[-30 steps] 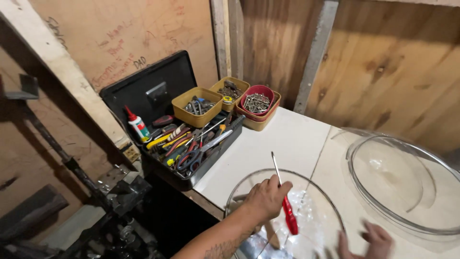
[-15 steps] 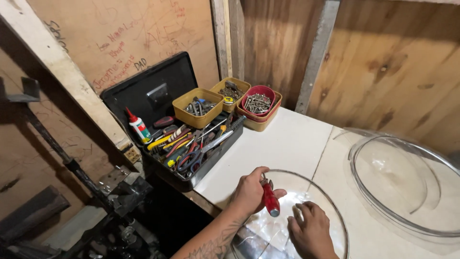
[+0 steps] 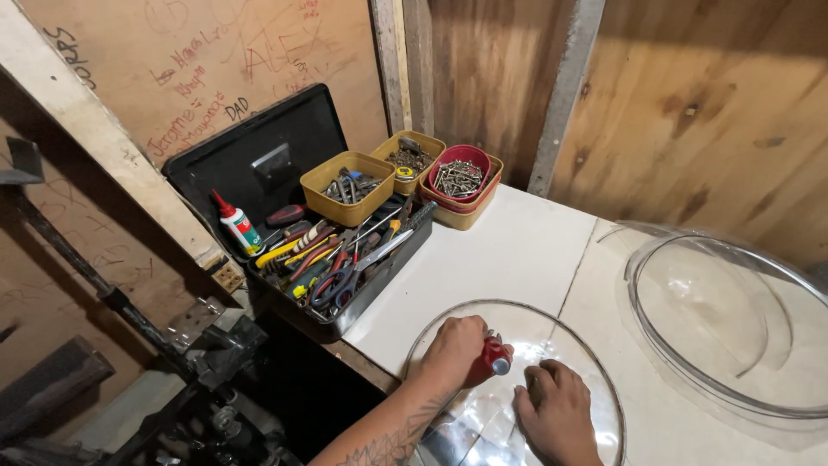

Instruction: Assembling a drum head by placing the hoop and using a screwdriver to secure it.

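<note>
Left hand (image 3: 455,348) clenched around the red handle of a screwdriver (image 3: 488,360), silver butt end of the handle showing toward the camera, shaft hidden under the fist so the tip can't be seen. Right hand (image 3: 556,414) lies flat, fingers spread and grasping nothing, pressing on the clear round cover (image 3: 595,367) just beside the screwdriver. That cover lies flat on the white bench (image 3: 509,250), near its front edge, both hands over its middle; forearm with tattoo comes in from bottom of frame. Second clear dome-shaped cover (image 3: 733,319) sits to the right on the bench, close to the first one; whether the rims touch is not clear. Back left of the bench: open black toolbox (image 3: 259,160) with lid up against the wooden wall (image 3: 690,112), tray full of mixed hand tools, pliers, scissors (image 3: 341,280) and screwdrivers with yellow and red grips. Small white glue bottle (image 3: 237,223) with red nozzle stands upright at the toolbox's left end. Yellow tub (image 3: 347,187) with bits rests on top of the toolbox; another yellow tub (image 3: 414,158) of dark fasteners behind it; red bowl (image 3: 461,177) of screws nested in a tan tub just right of those, on the bench by the wall. Dark metal framework (image 3: 129,311) lower left, below bench level, details hard to tell.
</note>
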